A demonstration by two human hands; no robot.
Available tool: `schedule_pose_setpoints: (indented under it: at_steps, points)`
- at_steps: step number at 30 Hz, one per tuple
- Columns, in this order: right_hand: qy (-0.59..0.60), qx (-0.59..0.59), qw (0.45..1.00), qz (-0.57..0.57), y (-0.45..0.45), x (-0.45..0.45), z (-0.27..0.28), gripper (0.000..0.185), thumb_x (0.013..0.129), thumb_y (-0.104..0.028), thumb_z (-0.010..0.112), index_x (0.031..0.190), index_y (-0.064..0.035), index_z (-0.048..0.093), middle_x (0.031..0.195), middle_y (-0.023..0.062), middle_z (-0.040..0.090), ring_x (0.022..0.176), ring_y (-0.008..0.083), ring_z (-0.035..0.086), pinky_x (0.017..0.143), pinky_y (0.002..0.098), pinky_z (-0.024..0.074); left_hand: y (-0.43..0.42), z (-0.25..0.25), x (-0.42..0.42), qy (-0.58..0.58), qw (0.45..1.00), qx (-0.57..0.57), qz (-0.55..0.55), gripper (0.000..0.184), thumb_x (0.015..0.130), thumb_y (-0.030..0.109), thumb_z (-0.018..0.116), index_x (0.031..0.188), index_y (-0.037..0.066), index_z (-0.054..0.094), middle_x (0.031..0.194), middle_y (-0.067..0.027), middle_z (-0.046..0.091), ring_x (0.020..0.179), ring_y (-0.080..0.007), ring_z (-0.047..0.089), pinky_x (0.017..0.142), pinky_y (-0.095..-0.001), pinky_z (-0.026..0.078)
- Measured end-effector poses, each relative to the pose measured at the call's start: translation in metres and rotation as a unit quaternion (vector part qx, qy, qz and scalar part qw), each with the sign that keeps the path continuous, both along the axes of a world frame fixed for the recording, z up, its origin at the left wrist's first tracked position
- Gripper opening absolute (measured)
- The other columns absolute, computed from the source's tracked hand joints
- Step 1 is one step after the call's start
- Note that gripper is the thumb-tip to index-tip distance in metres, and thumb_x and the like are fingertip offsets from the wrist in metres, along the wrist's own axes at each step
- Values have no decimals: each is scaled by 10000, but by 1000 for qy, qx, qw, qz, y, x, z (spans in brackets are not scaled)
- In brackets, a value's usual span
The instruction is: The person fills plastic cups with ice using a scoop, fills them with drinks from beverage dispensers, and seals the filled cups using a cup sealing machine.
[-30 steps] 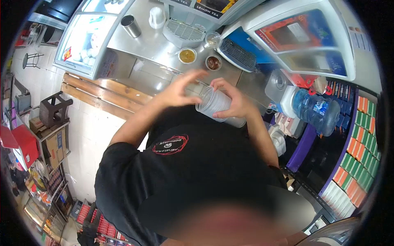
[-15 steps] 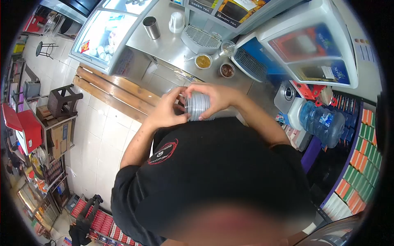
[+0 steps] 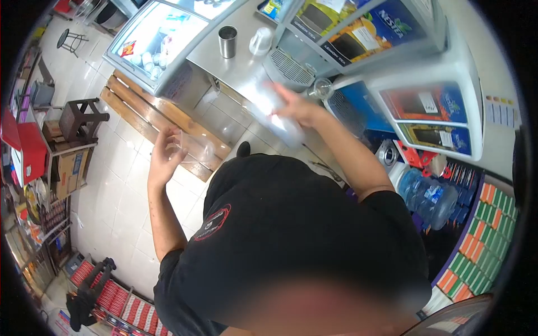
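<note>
My left hand (image 3: 167,152) is closed on a single clear plastic cup (image 3: 199,149), held out to the left with its far end tilted to the right. My right hand (image 3: 301,110) is wrapped round a long stack of clear plastic cups (image 3: 284,130), smeared by motion, in front of the metal counter (image 3: 238,70). The two hands are well apart. A steel tumbler (image 3: 227,42) and an upturned stack of white cups (image 3: 261,42) stand on the counter beyond. By the drink machine sits a clear cup (image 3: 320,88). The stack and my right hand cover part of the counter.
Two drink dispensers (image 3: 392,33) line the counter at the right. A glass-topped freezer (image 3: 162,39) is at upper left, beside a wooden slatted bench (image 3: 140,115). A large blue water bottle (image 3: 428,199) lies at the right. A brown stool (image 3: 83,126) stands left.
My hands were together round the cup stack and are now apart. The left has moved left with one cup; the right has carried the stack up towards the counter. The view has shifted.
</note>
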State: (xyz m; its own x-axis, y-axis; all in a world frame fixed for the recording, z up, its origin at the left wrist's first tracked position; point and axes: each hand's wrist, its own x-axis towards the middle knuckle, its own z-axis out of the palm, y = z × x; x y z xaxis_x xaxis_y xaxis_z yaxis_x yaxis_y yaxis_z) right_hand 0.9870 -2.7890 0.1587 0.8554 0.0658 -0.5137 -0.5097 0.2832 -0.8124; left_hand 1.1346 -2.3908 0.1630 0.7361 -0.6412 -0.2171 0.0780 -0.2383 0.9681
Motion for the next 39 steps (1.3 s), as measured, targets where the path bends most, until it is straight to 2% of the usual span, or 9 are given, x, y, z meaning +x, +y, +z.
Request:
schedule_pose_setpoints:
  at_steps: [6, 14, 16, 20, 26, 28, 30, 33, 39]
  points:
    - [37, 268, 938, -218, -86, 148, -92, 575, 985, -531, 638, 1397, -138, 565, 1280, 197, 649, 1133, 383, 655, 907, 553, 576, -6, -14, -28, 12, 998, 55, 21, 629, 791, 69, 772, 1372, 2, 541, 1272, -81, 591, 1025, -168, 546, 809, -304, 528]
    - [62, 398, 823, -399, -138, 225, -131, 618, 950, -521, 677, 1390, -107, 549, 1463, 238, 453, 1368, 444, 443, 992, 579, 525, 38, -22, -52, 26, 990, 118, 70, 618, 812, 127, 806, 1370, 39, 555, 1252, -81, 616, 1007, -204, 583, 789, -344, 543]
    - [122, 492, 722, -471, -144, 226, -129, 646, 962, -472, 653, 1468, -111, 477, 1521, 240, 354, 1382, 493, 403, 1040, 597, 499, 46, -23, -53, 23, 987, 138, 77, 646, 799, 127, 826, 1377, 42, 552, 1268, -86, 630, 1009, -215, 594, 777, -348, 545]
    - [51, 463, 727, -505, -134, 205, -126, 711, 959, -330, 671, 1555, -125, 341, 1548, 237, 315, 1414, 496, 365, 1015, 600, 525, 53, -23, -55, -22, 983, 172, 67, 714, 771, 119, 860, 1403, 43, 535, 1307, -130, 644, 1046, -232, 608, 826, -364, 540]
    - [66, 238, 835, -491, -103, 131, -85, 741, 962, -356, 673, 1583, -191, 304, 1612, 217, 259, 1241, 440, 512, 1044, 617, 502, 35, -28, -46, -31, 986, 160, 44, 683, 784, 133, 817, 1403, 27, 548, 1324, -138, 661, 1073, -239, 617, 875, -399, 525]
    - [118, -250, 950, -148, -79, 85, -53, 839, 879, -419, 783, 1571, -177, 377, 1624, 216, 270, 1326, 435, 482, 1076, 558, 490, 21, -22, -40, -43, 986, 161, 21, 663, 780, 133, 803, 1389, 27, 564, 1311, -133, 668, 1067, -237, 620, 877, -392, 521]
    - [145, -609, 772, 113, -51, 48, -56, 965, 756, -337, 899, 1580, -219, 411, 1637, 195, 301, 1395, 443, 451, 1107, 508, 472, 6, -20, -36, -54, 986, 159, 3, 643, 777, 134, 790, 1375, 26, 580, 1298, -128, 676, 1062, -234, 623, 878, -386, 517]
    - [9, -670, 709, 220, -55, 5, -114, 1009, 709, -231, 905, 1577, -381, 412, 1607, 154, 369, 1421, 415, 444, 1086, 512, 491, -18, -19, -32, -82, 985, 143, -44, 654, 745, 139, 800, 1356, 10, 606, 1254, -132, 696, 1055, -253, 639, 875, -367, 515]
    - [-17, -593, 760, 266, -69, -15, -136, 970, 748, -35, 785, 1544, -463, 431, 1506, 140, 421, 1303, 411, 549, 1069, 465, 512, -63, -20, -32, -175, 970, 145, -82, 737, 686, 185, 870, 1340, -18, 599, 1239, -167, 687, 1090, -290, 658, 910, -392, 537]
